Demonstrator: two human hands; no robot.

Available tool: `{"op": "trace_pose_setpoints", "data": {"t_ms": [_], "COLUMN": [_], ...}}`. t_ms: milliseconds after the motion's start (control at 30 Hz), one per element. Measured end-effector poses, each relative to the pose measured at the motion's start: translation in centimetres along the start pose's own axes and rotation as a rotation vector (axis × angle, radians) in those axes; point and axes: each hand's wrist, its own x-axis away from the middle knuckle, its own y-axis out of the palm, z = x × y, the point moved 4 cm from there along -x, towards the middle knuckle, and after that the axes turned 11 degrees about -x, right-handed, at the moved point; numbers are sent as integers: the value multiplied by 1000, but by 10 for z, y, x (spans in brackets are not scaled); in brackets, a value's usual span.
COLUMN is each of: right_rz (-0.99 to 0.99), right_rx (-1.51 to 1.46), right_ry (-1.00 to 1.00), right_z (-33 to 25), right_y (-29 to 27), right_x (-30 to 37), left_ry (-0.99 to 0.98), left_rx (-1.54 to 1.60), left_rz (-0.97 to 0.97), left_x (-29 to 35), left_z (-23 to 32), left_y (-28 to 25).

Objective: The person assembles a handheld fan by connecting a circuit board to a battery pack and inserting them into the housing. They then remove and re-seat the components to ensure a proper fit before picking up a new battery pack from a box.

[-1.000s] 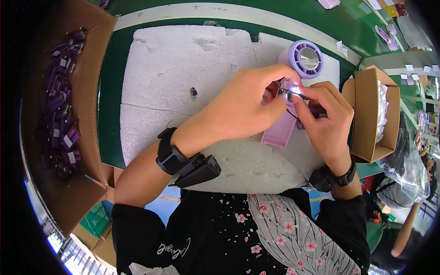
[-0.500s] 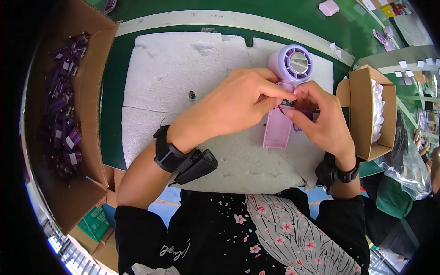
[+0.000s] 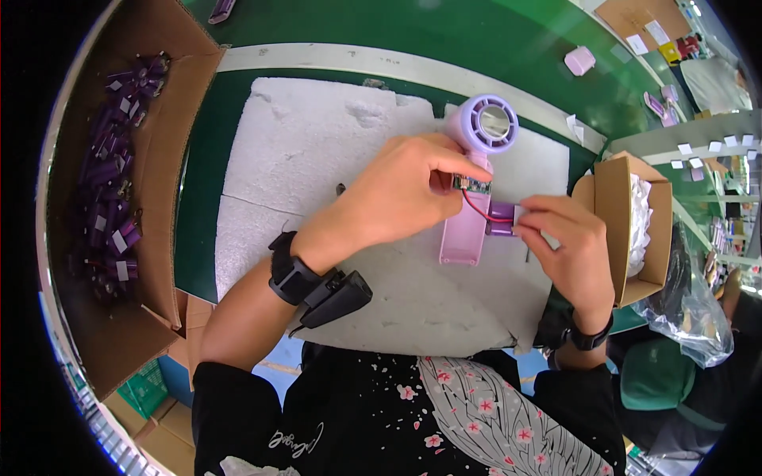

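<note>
A handheld fan with a lilac round head and an open pink handle shell lies on the white foam sheet. A small green circuit board sits at the top of the handle, just below the head. My left hand is closed on the fan here, its index finger along the board's upper edge; its other fingers are partly hidden. Red and dark wires run from the board to a purple cylindrical battery beside the handle. My right hand pinches the battery's right end, which has a white tab.
A cardboard box of purple batteries stands at the left. Another cardboard box with white packing stands at the right. A small dark piece lies by my left wrist. A pink part rests on the green bench behind.
My right hand has moved away from the board, down and right, drawing the battery out beside the handle. The wires now show stretched between them. My left hand stays at the board.
</note>
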Motion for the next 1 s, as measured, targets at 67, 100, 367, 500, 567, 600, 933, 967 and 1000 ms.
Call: {"op": "trace_pose_setpoints", "data": {"t_ms": [67,100,367,500,567,600,933,967,1000], "right_rz": [-24,-35,-38,-28,-24,-25,-39,-45,-51], "right_rx": [32,47,179,186,175,149,22,42,62], "right_ry": [-6,-7,-75,-89,-66,-50,-6,-11,-17], "right_z": [-4,-5,-12,-11,-6,-3,0,-1,-3], "right_y": [2,3,9,9,7,7,5,5,5], "right_x": [4,5,3,2,2,2,2,2,3], "left_ry": [-3,-12,9,26,51,55,70,67,80], "left_rx": [-4,-5,-50,-72,-75,-79,-68,-67,-78], "left_rz": [16,22,44,47,42,49,143,145,145], "left_x": [2,3,0,0,-1,0,3,3,3], "left_z": [1,0,1,2,2,0,-3,-3,-2], "left_y": [2,3,5,3,4,4,8,8,8]}}
